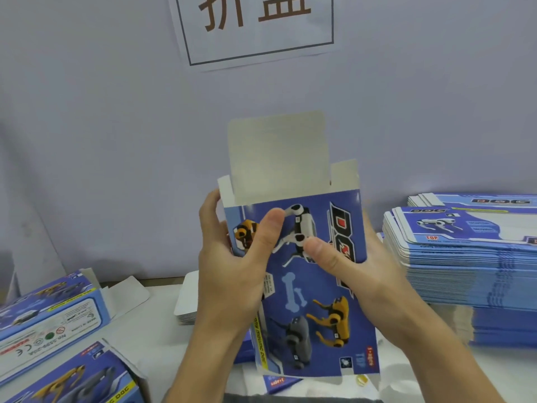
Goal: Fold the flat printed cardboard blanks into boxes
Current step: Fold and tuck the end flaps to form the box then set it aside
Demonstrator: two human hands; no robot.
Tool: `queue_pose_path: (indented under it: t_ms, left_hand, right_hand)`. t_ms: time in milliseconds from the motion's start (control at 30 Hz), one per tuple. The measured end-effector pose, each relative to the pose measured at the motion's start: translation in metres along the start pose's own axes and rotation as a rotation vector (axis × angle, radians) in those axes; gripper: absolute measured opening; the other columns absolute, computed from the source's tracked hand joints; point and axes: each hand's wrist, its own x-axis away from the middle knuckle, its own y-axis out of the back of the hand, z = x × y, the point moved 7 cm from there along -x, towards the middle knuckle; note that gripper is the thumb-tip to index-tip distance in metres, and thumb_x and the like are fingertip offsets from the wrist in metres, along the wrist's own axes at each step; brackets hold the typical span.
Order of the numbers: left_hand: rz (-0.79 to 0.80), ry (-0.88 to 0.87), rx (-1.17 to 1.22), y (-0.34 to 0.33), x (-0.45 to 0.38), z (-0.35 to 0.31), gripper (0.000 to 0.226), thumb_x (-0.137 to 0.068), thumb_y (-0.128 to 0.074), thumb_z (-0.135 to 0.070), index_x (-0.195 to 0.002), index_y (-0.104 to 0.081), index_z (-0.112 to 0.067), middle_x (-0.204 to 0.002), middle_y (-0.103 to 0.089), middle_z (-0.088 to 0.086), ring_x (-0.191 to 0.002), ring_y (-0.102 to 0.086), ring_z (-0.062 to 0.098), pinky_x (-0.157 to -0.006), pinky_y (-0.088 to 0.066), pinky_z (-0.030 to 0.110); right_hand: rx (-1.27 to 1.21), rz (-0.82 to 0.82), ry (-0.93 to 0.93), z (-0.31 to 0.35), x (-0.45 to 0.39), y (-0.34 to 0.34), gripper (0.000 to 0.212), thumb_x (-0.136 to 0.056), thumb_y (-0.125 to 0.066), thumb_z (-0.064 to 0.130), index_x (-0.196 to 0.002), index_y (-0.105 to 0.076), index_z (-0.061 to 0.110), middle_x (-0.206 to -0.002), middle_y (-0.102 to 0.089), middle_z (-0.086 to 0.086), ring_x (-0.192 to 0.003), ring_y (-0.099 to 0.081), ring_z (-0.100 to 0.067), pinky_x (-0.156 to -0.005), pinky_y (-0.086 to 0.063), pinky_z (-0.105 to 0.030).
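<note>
I hold a blue printed cardboard box (316, 309) upright in front of me, opened into a sleeve, with robot dogs and "DOG" lettering on its front. Its grey top flap (279, 152) stands straight up, and small side flaps flank it. My left hand (232, 257) grips the box's left edge, thumb pressed on the front panel. My right hand (357, 263) grips the right edge, thumb on the front, fingers hidden behind the box.
A tall stack of flat blanks (476, 271) sits at the right. Two folded boxes (49, 312) (75, 379) with open flaps lie at the lower left. A small pile of white cards (189, 298) lies behind my left hand. A paper sign (255, 27) hangs on the wall.
</note>
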Motion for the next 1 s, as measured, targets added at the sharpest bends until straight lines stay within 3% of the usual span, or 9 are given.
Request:
queue_pose_path:
  t_ms: [100, 200, 467, 533, 600, 667, 767, 867, 1000]
  left_hand:
    - [0.012, -0.061, 0.011, -0.004, 0.002, -0.006, 0.080, -0.073, -0.067, -0.049, -0.143, -0.035, -0.028, -0.100, -0.074, -0.018, -0.090, -0.075, 0.011, -0.063, -0.060, 0.026]
    - [0.043, -0.102, 0.041, -0.011, 0.004, -0.011, 0.075, -0.075, -0.067, -0.049, -0.142, -0.036, -0.040, -0.110, -0.073, -0.018, -0.095, -0.075, 0.011, -0.067, -0.061, 0.027]
    - [0.022, -0.010, 0.004, -0.015, 0.006, -0.003, 0.039, -0.076, -0.066, -0.047, -0.112, -0.060, -0.034, -0.088, -0.075, -0.007, -0.083, -0.076, 0.012, -0.059, -0.059, 0.024]
    - [0.008, 0.020, 0.017, -0.016, 0.006, -0.002, 0.034, -0.080, -0.067, -0.052, -0.103, -0.059, -0.029, -0.075, -0.072, -0.006, -0.071, -0.073, 0.009, -0.055, -0.056, 0.019]
    - [-0.033, 0.049, 0.022, -0.014, 0.007, -0.005, 0.042, -0.086, -0.060, -0.066, -0.095, -0.059, -0.025, -0.061, -0.058, -0.006, -0.057, -0.060, 0.005, -0.051, -0.048, 0.016]
    - [-0.088, 0.081, 0.027, -0.009, 0.007, -0.007, 0.051, -0.077, -0.050, -0.070, -0.085, -0.056, -0.019, -0.061, -0.046, 0.013, -0.058, -0.049, 0.016, -0.051, -0.046, 0.030]
    - [-0.103, 0.117, 0.107, -0.006, 0.006, -0.010, 0.032, -0.080, -0.053, -0.041, -0.072, -0.043, -0.011, -0.072, -0.035, 0.031, -0.067, -0.042, 0.036, -0.053, -0.039, 0.055]
    - [-0.088, 0.122, 0.103, -0.005, 0.007, -0.010, 0.007, -0.076, -0.046, -0.026, -0.077, -0.052, -0.021, -0.068, -0.038, 0.020, -0.063, -0.046, 0.032, -0.051, -0.038, 0.043]
    - [-0.075, 0.152, 0.134, -0.007, 0.008, -0.008, 0.050, -0.077, -0.044, -0.032, -0.121, -0.051, -0.054, -0.079, -0.046, 0.009, -0.061, -0.050, 0.022, -0.052, -0.047, 0.040]
  right_hand:
    - [0.091, -0.075, 0.140, 0.017, 0.001, 0.005, 0.093, -0.077, -0.080, 0.044, -0.148, -0.021, 0.058, -0.115, -0.057, 0.046, -0.108, -0.062, 0.013, -0.074, -0.050, -0.005]
    - [0.133, -0.084, 0.235, 0.030, 0.002, 0.007, 0.085, -0.084, -0.073, 0.026, -0.152, -0.026, 0.045, -0.114, -0.061, 0.043, -0.102, -0.065, 0.013, -0.070, -0.052, -0.005]
    - [0.059, -0.055, 0.097, 0.023, 0.003, 0.007, 0.049, -0.080, -0.069, 0.033, -0.124, -0.056, 0.049, -0.102, -0.076, 0.009, -0.091, -0.075, -0.015, -0.063, -0.059, -0.022]
    - [0.064, 0.012, 0.009, 0.024, -0.009, 0.004, 0.051, -0.076, -0.074, 0.052, -0.122, -0.056, 0.041, -0.096, -0.077, 0.007, -0.087, -0.076, -0.015, -0.065, -0.059, -0.023]
    - [0.114, 0.050, -0.007, 0.028, -0.012, 0.007, 0.096, -0.040, -0.068, 0.092, -0.112, -0.061, 0.029, -0.080, -0.077, 0.010, -0.076, -0.074, -0.006, -0.067, -0.057, -0.022]
    - [0.148, -0.036, -0.039, 0.027, -0.016, 0.009, 0.090, -0.039, -0.053, 0.101, -0.096, -0.068, 0.033, -0.077, -0.073, -0.001, -0.075, -0.072, -0.018, -0.074, -0.057, -0.039]
    - [0.119, -0.126, 0.002, 0.035, -0.002, 0.000, 0.041, -0.072, -0.051, 0.063, -0.085, -0.063, 0.026, -0.070, -0.050, -0.029, -0.057, -0.052, -0.038, -0.053, -0.045, -0.043]
    - [0.067, -0.109, -0.036, 0.038, -0.002, -0.003, 0.024, -0.067, -0.049, 0.047, -0.084, -0.060, 0.034, -0.071, -0.042, -0.036, -0.057, -0.044, -0.036, -0.053, -0.037, -0.043]
    - [0.024, -0.138, -0.059, 0.038, -0.002, 0.004, 0.045, -0.073, -0.044, 0.038, -0.108, -0.055, 0.063, -0.063, -0.032, -0.013, -0.060, -0.040, -0.027, -0.055, -0.038, -0.041]
